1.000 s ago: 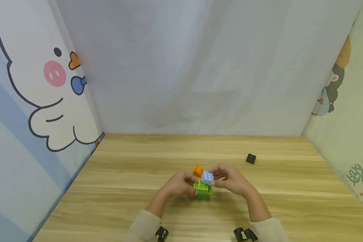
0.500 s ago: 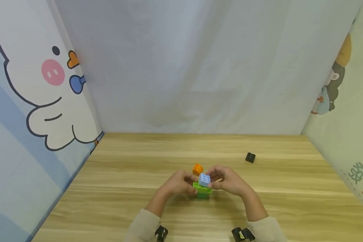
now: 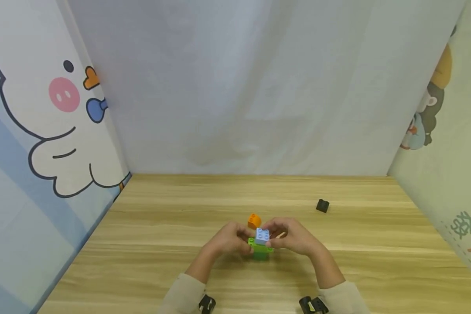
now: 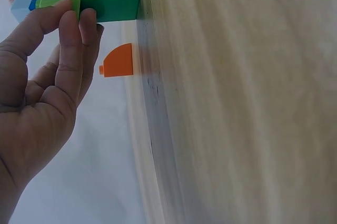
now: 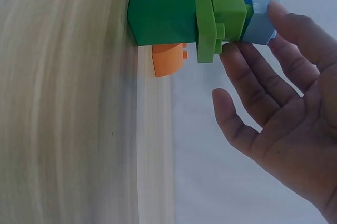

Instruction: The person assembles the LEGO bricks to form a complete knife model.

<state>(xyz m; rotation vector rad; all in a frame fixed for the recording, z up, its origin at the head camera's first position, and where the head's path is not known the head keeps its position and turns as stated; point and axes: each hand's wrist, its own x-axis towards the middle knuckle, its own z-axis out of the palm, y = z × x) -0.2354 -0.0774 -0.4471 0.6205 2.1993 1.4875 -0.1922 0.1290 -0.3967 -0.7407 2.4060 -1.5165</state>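
A small tower of toy building bricks stands on the table between both hands. Its base is a dark green brick (image 5: 162, 11), with a lime green plate (image 5: 204, 21) and a lime green brick (image 5: 227, 8) above. My left hand (image 3: 231, 239) pinches the lime green layers from the left side; its fingertips overlap the plate in the left wrist view. My right hand (image 3: 294, 237) pinches a light blue brick (image 3: 262, 236) between thumb and fingers at the tower's top. In the right wrist view that brick sits slightly tilted, with lime studs showing in the gap beneath it.
An orange curved brick (image 3: 254, 221) lies just behind the tower. Farther back on the right of the wooden table (image 3: 180, 196) is a black brick (image 3: 322, 206). A pale grey curtain (image 3: 235, 87) hangs along the back edge, with printed panels at both sides.
My right hand has brought the light blue brick left and down onto the lime green brick, and its studs now face up more squarely. The left hand keeps its hold on the tower.
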